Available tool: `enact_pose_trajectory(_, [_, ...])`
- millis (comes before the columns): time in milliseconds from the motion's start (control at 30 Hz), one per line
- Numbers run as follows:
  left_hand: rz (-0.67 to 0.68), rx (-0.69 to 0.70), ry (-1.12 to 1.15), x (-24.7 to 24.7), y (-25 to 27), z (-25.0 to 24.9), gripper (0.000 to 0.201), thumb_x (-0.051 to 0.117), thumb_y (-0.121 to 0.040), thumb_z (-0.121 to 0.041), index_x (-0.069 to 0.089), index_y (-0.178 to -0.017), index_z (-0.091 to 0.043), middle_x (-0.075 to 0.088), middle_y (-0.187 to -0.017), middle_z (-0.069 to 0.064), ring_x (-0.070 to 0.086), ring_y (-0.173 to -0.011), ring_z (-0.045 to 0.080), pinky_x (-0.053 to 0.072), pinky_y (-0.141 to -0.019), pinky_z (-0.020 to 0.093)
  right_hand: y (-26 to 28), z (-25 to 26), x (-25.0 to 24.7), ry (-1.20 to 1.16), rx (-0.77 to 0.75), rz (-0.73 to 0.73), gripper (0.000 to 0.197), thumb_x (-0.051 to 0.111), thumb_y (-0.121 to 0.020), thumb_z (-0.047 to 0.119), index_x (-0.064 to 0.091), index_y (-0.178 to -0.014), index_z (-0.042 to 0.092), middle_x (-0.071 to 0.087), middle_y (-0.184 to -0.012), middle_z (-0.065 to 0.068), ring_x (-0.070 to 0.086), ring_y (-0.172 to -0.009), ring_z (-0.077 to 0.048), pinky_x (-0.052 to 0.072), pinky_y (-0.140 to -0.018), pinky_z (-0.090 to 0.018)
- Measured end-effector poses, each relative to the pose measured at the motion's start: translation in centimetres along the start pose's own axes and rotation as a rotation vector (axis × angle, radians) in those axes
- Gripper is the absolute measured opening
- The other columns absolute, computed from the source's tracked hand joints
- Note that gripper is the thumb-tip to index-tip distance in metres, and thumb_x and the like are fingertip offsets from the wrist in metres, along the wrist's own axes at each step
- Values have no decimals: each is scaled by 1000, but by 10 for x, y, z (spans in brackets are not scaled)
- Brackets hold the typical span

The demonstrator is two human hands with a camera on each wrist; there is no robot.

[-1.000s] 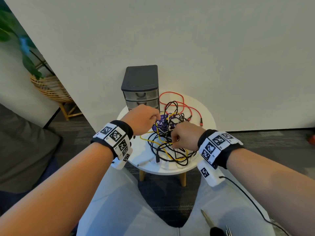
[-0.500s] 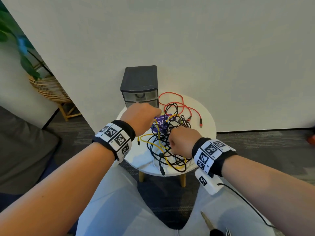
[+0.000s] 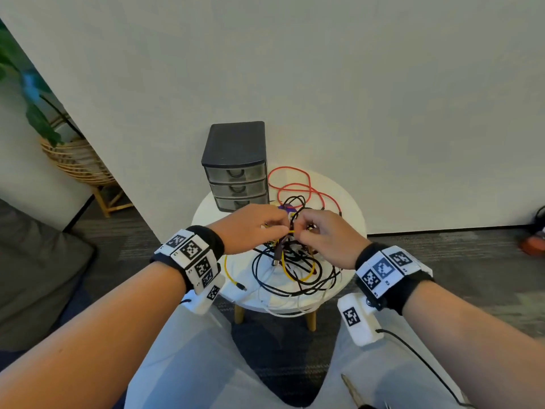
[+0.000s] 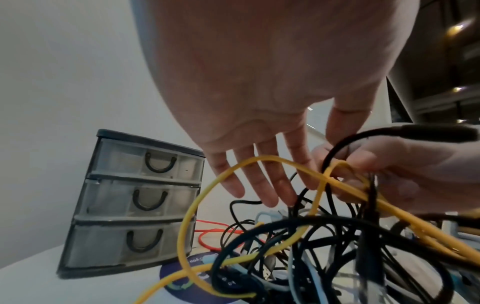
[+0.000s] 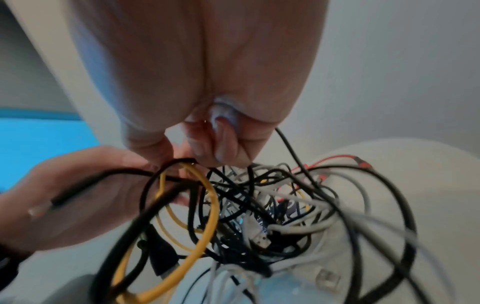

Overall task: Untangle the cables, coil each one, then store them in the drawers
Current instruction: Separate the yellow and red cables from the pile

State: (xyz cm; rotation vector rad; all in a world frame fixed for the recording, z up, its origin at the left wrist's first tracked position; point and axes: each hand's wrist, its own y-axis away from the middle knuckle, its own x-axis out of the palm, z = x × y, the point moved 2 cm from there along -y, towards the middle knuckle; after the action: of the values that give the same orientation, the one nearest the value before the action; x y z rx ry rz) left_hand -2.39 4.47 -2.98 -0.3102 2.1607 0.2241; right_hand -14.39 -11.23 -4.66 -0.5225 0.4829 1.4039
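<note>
Both hands meet over the middle of the tangle of cables (image 3: 290,261) on the small round white table (image 3: 351,199), and they cover the very knot they work at. The left hand (image 3: 250,228) pinches a yellow cable (image 4: 197,205) between thumb and forefinger, its other fingers (image 4: 262,185) hanging straight and spread. The right hand (image 3: 327,234) is curled, fingertips (image 5: 223,144) closed on the same yellow loop where a black cable (image 5: 363,207) crosses it; which strands it truly grips is hard to make out, the wrist view being blurred. A red cable (image 3: 295,184) lies loose behind, beside the dark three-drawer unit (image 3: 236,169), all three drawers closed. Under the heap a purple disc (image 4: 182,286) carries white lettering, too covered and upside down to read. The wristbands (image 3: 191,255) bear square coded markers, no words.
</note>
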Motion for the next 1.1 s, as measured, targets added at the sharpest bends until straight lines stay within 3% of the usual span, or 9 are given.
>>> enact_pose_trajectory(67, [16, -15, -11, 0, -1, 2, 13, 53, -102, -31, 62, -94, -28, 62, -91, -11, 58, -87, 8, 45, -80, 31, -2, -4, -4, -50, 27, -32, 7, 62, -93, 12, 66, -87, 15, 66, -86, -3, 60, -81, -16, 49, -78, -32])
enact_pose_trajectory(267, [54, -58, 42, -4, -5, 0, 25, 56, -100, -18, 58, -122, -30, 71, -93, -5, 66, -89, 14, 54, -86, 35, -9, 6, -1, 142, 10, 80, 14, 71, -92, 29, 75, -90, 16, 70, -82, 4, 58, -73, -3, 44, -72, -24])
enact_pose_trajectory(367, [50, -64, 62, -4, -4, 2, 15, 53, -101, -14, 60, -111, -22, 72, -98, -1, 67, -95, 20, 53, -91, 48, -10, 10, 0, 99, -9, -33, 13, 65, -96, 21, 70, -87, 13, 64, -79, 2, 54, -72, -7, 42, -70, -26])
enact_pose_trajectory(533, [55, -103, 142, -5, -4, -3, 12, 55, -103, -21, 67, -102, -19, 72, -97, -1, 66, -94, 17, 49, -92, 40, -4, 5, 1, -157, 64, -139, 15, 48, -105, 15, 58, -95, 10, 66, -79, -2, 52, -49, -3, 38, -51, -14])
enact_pose_trajectory(667, [37, -85, -7, -2, -7, 0, 21, 50, -106, -27, 67, -97, -17, 66, -88, -4, 61, -84, 15, 47, -77, 34, -2, 1, -4, -354, 137, -193, 22, 48, -104, 15, 58, -84, 14, 65, -77, -5, 47, -47, -12, 37, -47, -20])
enact_pose_trajectory(800, [-40, -20, -31, 1, -12, -7, 23, 48, -107, -21, 70, -104, -15, 71, -92, -6, 65, -84, 5, 51, -76, 22, -17, 11, -10, 230, 52, -42, 37, 50, -102, 33, 70, -78, 15, 69, -76, -1, 61, -70, -16, 48, -69, -34])
enact_pose_trajectory(867, [-46, -11, -11, 2, -13, -5, 22, 49, -107, -22, 70, -106, -15, 71, -93, -6, 65, -86, 3, 51, -77, 20, -24, 17, -15, 330, 23, 62, 35, 50, -102, 30, 73, -79, 17, 68, -74, 3, 62, -73, -13, 47, -74, -35])
enact_pose_trajectory(1000, [-1, -10, -82, 3, -9, 13, 20, 55, -104, -35, 65, -89, -26, 65, -85, -9, 61, -80, 11, 49, -75, 34, -21, 24, -35, 21, -84, 113, 27, 55, -103, 17, 77, -87, 12, 74, -87, -2, 67, -87, -13, 50, -87, -28])
enact_pose_trajectory(1100, [-8, -37, -108, 5, -4, 21, 17, 57, -103, -34, 62, -86, -36, 61, -87, -15, 57, -81, 5, 45, -76, 32, -11, 34, -43, -414, -85, 64, 24, 55, -101, 10, 74, -90, 1, 72, -89, -9, 65, -83, -10, 48, -77, -16])
